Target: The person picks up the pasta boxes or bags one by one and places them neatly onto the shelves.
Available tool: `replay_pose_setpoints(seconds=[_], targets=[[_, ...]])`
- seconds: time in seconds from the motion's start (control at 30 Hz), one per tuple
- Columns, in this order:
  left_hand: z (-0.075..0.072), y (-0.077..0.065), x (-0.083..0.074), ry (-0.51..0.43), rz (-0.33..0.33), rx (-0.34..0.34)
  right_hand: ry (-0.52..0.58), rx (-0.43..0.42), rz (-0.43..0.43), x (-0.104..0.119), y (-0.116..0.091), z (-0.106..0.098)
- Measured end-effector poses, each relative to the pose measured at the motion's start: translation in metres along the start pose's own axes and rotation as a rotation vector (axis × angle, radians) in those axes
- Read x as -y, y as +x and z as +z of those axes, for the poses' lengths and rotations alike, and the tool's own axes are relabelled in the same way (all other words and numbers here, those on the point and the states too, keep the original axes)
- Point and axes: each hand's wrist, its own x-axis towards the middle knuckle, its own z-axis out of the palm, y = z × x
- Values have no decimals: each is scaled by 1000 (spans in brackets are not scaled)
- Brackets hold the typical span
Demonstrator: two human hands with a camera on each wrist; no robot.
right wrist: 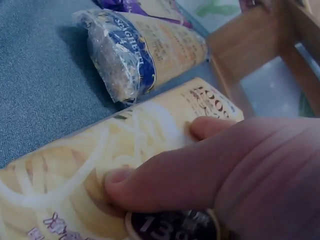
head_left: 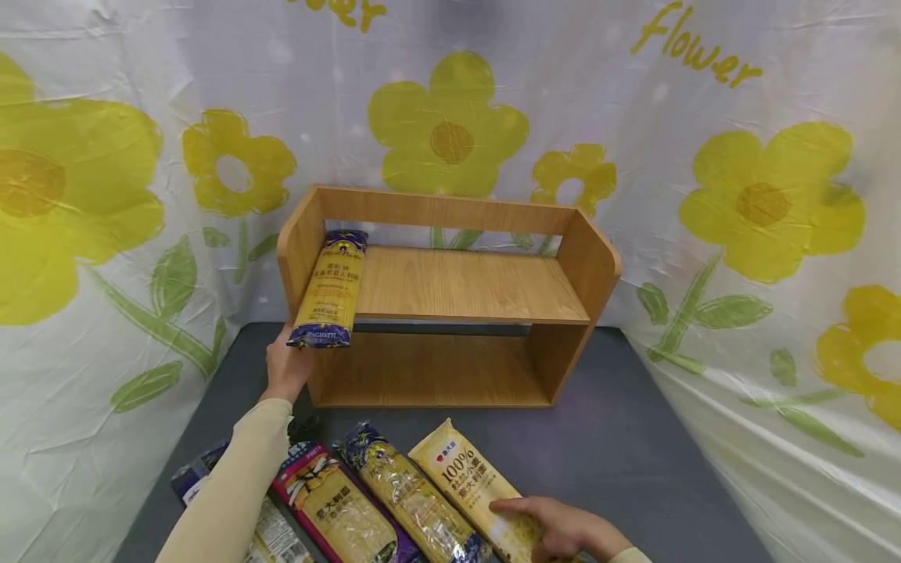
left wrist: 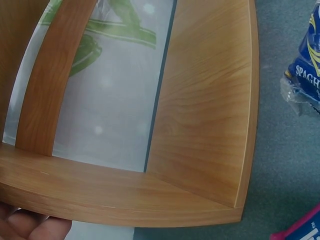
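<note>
My left hand (head_left: 287, 369) holds the front of the left side panel of a wooden two-tier shelf (head_left: 464, 285). In the left wrist view its fingers (left wrist: 37, 227) lie against that panel's outer face. Just above this hand, a yellow and blue spaghetti packet (head_left: 331, 289) leans on the upper tier at the left end, its lower end jutting past the front edge. My right hand (head_left: 563, 528) rests on a pale yellow pasta packet (head_left: 468, 481) on the table, with index finger and thumb (right wrist: 122, 182) on its top face.
Left of the pale packet lie a clear-and-blue spaghetti packet (head_left: 415, 500) and a red and purple pasta packet (head_left: 341, 508). Another packet (head_left: 274, 536) is partly hidden by my left sleeve (head_left: 232, 477). A flower-printed curtain (head_left: 450, 94) hangs behind the dark table (head_left: 598, 438).
</note>
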Motion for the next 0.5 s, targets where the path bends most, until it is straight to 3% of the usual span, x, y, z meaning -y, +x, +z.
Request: replay_pose_setpoints(seconds=[0.1, 0.23, 0.33, 0.5], targets=[[1, 1, 0, -3, 8, 2, -39, -18, 9, 2, -3, 0], [2, 2, 1, -7, -5, 4, -185, -40, -116, 1, -5, 2], [2, 2, 1, -10, -16, 0, -208, -39, -217, 0, -7, 3], [2, 0, 0, -15, -12, 5, -147, -54, -208, -2, -8, 5]])
